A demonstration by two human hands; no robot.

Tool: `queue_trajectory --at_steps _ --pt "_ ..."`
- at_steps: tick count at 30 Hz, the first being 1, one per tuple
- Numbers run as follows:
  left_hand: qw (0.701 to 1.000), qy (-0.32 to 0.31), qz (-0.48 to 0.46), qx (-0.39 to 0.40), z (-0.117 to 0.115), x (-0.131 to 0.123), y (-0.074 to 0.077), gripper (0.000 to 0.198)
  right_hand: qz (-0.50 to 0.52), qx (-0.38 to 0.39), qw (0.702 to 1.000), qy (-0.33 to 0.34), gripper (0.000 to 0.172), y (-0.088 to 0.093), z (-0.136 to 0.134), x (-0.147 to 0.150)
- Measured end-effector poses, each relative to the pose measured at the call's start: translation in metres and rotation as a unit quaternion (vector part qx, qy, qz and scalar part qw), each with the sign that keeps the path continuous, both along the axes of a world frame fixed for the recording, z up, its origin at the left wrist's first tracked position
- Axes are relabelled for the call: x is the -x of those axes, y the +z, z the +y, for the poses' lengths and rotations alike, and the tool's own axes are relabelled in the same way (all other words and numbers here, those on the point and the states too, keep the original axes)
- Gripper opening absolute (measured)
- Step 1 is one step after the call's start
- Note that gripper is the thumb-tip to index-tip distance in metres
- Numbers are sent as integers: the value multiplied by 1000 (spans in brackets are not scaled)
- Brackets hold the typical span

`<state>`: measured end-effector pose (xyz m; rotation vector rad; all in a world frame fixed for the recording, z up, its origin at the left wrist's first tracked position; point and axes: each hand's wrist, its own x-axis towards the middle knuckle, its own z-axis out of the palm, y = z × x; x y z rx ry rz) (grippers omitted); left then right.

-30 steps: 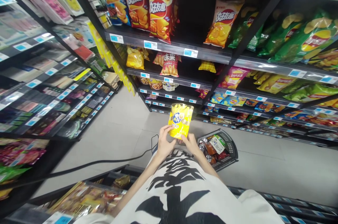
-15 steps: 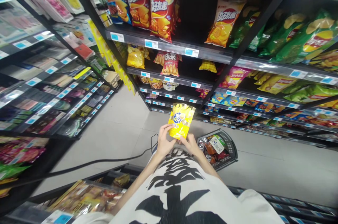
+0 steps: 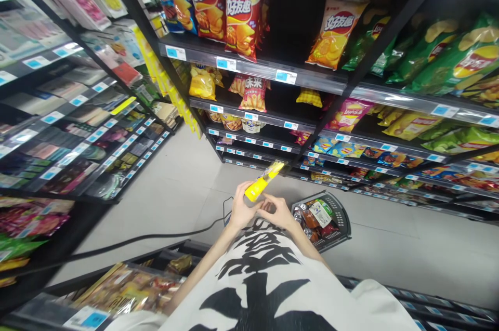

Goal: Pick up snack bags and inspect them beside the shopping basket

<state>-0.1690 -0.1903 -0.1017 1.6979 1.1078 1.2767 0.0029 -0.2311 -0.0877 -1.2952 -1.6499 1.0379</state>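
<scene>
A yellow snack bag is in front of my body, turned so that a narrow side faces me. My left hand grips it at the lower left, fingers closed on its edge. My right hand is at the bag's lower right, its fingers curled against the bottom, and its fingertips meet those of the left hand. The bag's printed front is mostly turned out of sight.
A dark shopping basket with several packed foods is on the floor, right of my body. Ahead stands a black shelf rack of chip bags. A black cable crosses at left. Behind it, a display case holds packaged snacks.
The snack bag has turned from its printed front to its narrow side. My hands have shifted their hold with it. The camera view has moved slightly.
</scene>
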Motion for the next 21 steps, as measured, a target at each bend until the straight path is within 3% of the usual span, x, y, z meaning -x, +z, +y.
queue_trajectory --at_steps 2,4,7,9,15,19,21 --pt "998 4 -43 50 -1 -1 -2 52 -24 -2 1000 -11 48 2 0 3" --pt "981 16 -124 149 -2 -4 -4 51 -25 5 1000 -15 44 2 0 5" --pt "909 44 -276 309 -5 -9 -6 57 0 8 999 -52 42 -1 4 7" --pt "865 48 -341 363 -7 -11 -8 57 14 -3 994 -107 38 -6 9 6" --pt "825 23 -390 409 -6 -8 -12 52 65 6 955 -288 33 -22 23 -6" --pt "816 -11 -408 410 -6 -7 -7 54 89 31 956 -280 51 -27 25 -8" --pt "812 -37 -405 418 -7 -7 -3 55 125 54 959 -249 50 -27 24 -6"
